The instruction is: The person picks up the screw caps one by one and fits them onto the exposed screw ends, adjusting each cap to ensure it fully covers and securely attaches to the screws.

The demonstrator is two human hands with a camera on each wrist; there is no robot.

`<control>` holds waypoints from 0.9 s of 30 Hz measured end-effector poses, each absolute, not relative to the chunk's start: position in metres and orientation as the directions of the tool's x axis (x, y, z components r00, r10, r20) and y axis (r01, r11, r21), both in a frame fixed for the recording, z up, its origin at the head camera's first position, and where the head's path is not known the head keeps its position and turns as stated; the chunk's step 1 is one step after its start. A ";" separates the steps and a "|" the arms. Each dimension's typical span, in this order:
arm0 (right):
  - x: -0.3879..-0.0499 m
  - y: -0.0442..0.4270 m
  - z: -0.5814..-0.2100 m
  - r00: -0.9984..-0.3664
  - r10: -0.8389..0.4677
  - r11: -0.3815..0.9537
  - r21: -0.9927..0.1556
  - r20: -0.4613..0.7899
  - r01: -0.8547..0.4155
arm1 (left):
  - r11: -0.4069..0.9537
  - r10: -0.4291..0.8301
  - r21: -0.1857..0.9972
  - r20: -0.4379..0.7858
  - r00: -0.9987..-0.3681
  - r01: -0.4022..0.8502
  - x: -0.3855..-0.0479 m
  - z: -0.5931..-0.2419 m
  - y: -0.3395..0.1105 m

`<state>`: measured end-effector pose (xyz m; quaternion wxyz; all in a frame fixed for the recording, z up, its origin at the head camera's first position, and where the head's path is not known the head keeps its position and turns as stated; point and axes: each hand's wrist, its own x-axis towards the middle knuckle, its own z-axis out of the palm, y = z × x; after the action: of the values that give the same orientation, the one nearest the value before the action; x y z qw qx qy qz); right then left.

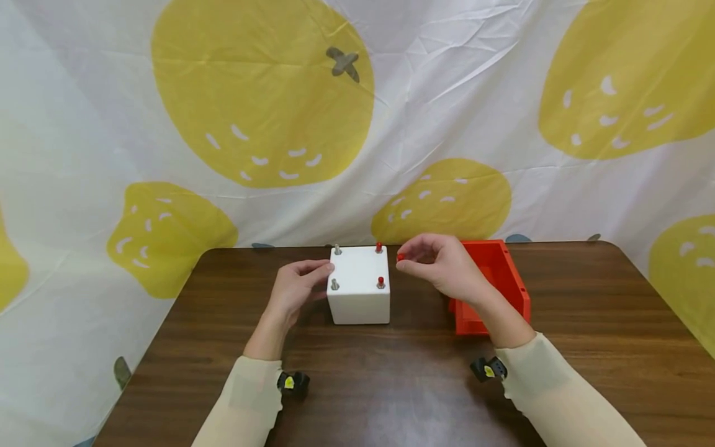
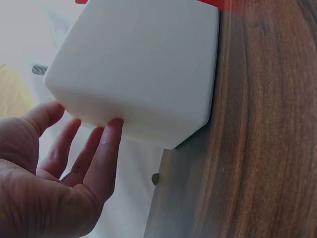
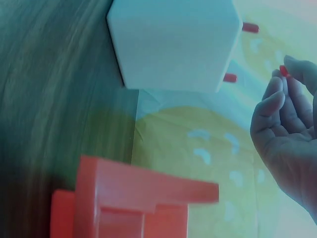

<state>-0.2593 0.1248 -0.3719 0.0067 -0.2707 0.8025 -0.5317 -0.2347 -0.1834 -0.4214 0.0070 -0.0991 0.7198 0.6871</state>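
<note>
A white curtain printed with yellow fruit hangs behind the tabletop. A red bin sits right of the white box, partly hidden beneath the right forearm. On the box's top, two bare metal studs stand along the left side and two red caps along the right.

The right hand has a narrow grip, thumb and finger pinching a small red piece beside the box, apart from it. The left hand rests its spread fingertips against the box's left side.

The box stands near the tabletop's far edge, with a gap between it and the bin.
</note>
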 end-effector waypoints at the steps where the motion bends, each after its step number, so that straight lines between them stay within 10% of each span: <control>1: -0.259 0.123 -0.372 -0.851 -0.443 0.282 -0.857 0.284 -0.432 | 0.038 -0.133 0.988 -0.146 -0.980 -0.152 -0.235 -0.421 -0.183; 27: -0.258 0.065 -0.379 -0.794 -0.517 0.230 -0.841 0.321 -0.490 | 0.046 -0.126 0.987 -0.149 -0.981 -0.156 -0.237 -0.424 -0.185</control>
<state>-0.2582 0.0655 -0.3792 0.0126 -0.3210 0.7841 -0.5310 -0.2371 -0.1847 -0.4236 0.0109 -0.0976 0.7233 0.6835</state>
